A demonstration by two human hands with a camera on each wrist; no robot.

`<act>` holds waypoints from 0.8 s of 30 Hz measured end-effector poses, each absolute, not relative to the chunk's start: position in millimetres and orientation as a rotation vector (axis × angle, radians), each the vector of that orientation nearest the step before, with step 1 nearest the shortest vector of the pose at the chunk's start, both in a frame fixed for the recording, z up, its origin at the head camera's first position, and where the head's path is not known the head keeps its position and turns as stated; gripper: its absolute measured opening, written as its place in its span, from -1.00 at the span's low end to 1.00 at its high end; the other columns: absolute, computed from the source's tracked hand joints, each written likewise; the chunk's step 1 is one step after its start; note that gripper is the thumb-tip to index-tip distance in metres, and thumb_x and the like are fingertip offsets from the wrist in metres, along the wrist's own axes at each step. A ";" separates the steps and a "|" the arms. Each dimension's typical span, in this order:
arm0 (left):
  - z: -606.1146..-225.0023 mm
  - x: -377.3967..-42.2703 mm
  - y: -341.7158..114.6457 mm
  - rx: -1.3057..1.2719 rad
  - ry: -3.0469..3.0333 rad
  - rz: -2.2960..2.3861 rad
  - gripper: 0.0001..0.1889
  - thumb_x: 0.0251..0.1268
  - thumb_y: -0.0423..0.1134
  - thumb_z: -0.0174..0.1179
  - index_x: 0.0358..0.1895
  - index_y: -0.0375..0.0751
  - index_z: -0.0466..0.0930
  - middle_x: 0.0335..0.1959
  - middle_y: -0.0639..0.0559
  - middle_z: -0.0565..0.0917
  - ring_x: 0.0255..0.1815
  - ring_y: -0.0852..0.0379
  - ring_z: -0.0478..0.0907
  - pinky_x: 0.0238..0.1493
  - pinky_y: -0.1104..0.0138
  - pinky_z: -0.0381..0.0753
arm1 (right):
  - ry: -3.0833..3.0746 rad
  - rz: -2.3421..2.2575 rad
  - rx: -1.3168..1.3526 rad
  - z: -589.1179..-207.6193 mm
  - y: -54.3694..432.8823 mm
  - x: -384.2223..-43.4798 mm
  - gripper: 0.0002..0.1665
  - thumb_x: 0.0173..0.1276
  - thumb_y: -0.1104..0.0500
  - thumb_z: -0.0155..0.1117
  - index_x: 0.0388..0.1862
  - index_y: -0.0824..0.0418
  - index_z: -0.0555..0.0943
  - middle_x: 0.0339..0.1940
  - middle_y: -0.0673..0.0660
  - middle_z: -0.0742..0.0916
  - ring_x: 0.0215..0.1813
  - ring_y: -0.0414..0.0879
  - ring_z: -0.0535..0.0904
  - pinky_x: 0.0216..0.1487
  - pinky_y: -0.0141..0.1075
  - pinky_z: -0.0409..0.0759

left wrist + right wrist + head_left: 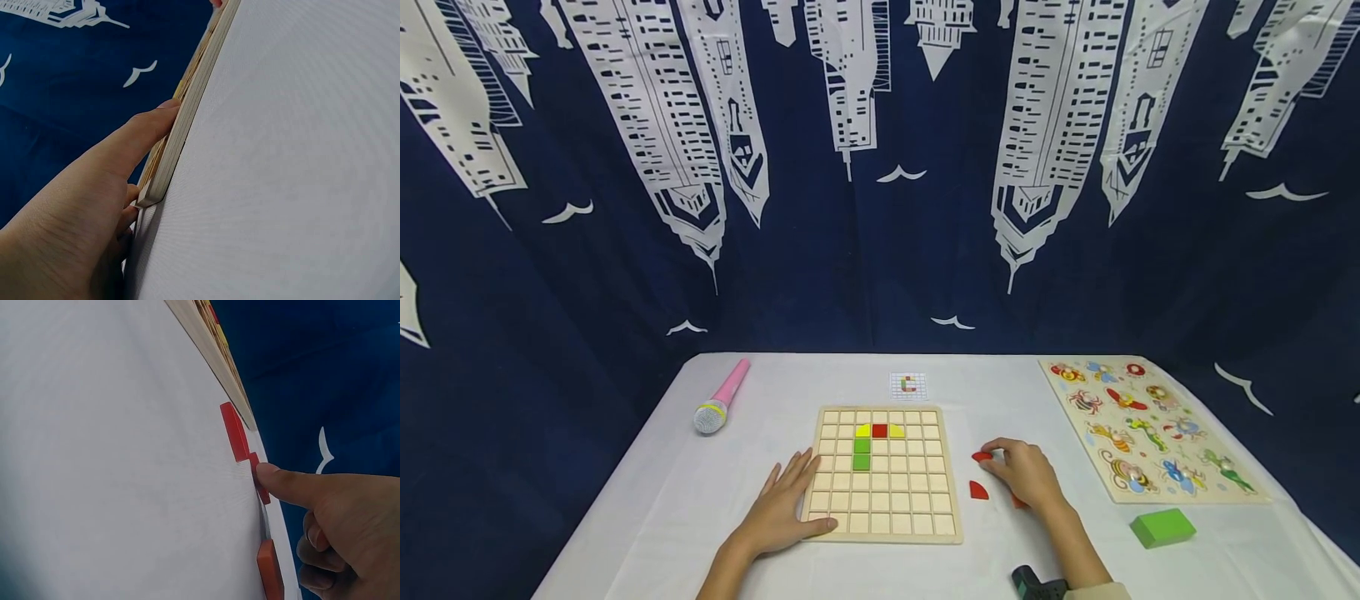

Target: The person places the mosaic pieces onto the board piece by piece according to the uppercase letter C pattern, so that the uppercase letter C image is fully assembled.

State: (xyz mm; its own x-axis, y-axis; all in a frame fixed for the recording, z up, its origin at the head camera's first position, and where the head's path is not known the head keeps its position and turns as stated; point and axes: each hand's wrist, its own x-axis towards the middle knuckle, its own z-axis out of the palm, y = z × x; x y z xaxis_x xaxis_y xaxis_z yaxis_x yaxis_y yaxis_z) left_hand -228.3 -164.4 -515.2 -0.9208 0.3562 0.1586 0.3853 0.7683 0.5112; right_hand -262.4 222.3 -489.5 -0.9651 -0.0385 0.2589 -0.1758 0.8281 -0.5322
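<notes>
A wooden grid board (880, 533) lies on the table, with a red square, two green squares (862, 462) and yellow pieces (897, 431) in its cells. My left hand (782, 508) rests at the board's left edge, fingers spread and thumb over the near corner. Right of the board, my right hand (1026, 475) pinches a red quarter-circle piece (260, 481) at the tabletop with thumb and forefinger. A second red quarter-circle piece (978, 490) lies nearer me. Another orange-red piece (270, 572) is partly covered by the right hand in the head view.
Behind the board lies a small pattern card (908, 386). A pink toy microphone (722, 396) sits at the left. To the right are an insect puzzle board (1150, 425) and a green block (1162, 528). A dark device (1037, 583) is by the right wrist.
</notes>
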 end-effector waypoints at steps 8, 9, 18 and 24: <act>-515.5 -228.8 -164.8 -0.605 -2.916 -0.851 0.08 -0.12 0.45 0.15 0.41 -0.20 0.10 0.45 -0.09 0.03 0.46 -0.02 -0.14 0.39 0.01 -0.28 | -2.799 0.809 0.130 -489.9 231.1 -261.8 -0.72 0.04 0.14 0.45 -0.22 0.16 0.69 -0.79 -0.03 0.36 -0.69 -0.17 0.19 -0.69 -0.36 0.13; -515.4 -229.0 -164.8 -0.603 -2.921 -0.849 0.09 -0.12 0.45 0.14 0.42 -0.20 0.09 0.45 -0.09 0.03 0.46 -0.02 -0.14 0.39 0.01 -0.29 | -2.799 0.801 0.110 -489.8 233.3 -261.5 -0.71 0.04 0.14 0.45 -0.22 0.17 0.68 -0.78 -0.02 0.37 -0.68 -0.16 0.20 -0.68 -0.35 0.14; -515.2 -229.3 -164.9 -0.623 -2.920 -0.844 0.07 -0.09 0.42 0.15 0.41 -0.24 0.09 0.45 -0.13 0.04 0.46 -0.06 -0.13 0.39 -0.01 -0.28 | -2.826 0.778 0.015 -490.0 241.2 -263.5 -0.72 0.09 0.12 0.41 -0.21 0.20 0.68 -0.71 0.00 0.45 -0.59 -0.13 0.30 -0.61 -0.32 0.25; -512.8 -228.0 -164.4 -0.613 -2.917 -0.843 0.07 -0.09 0.41 0.16 0.41 -0.25 0.10 0.44 -0.13 0.04 0.46 -0.05 -0.13 0.40 0.02 -0.28 | -2.806 0.827 0.055 -490.3 234.4 -266.7 -0.63 0.04 0.03 0.44 -0.21 0.23 0.69 -0.78 -0.01 0.36 -0.66 -0.17 0.19 -0.67 -0.35 0.12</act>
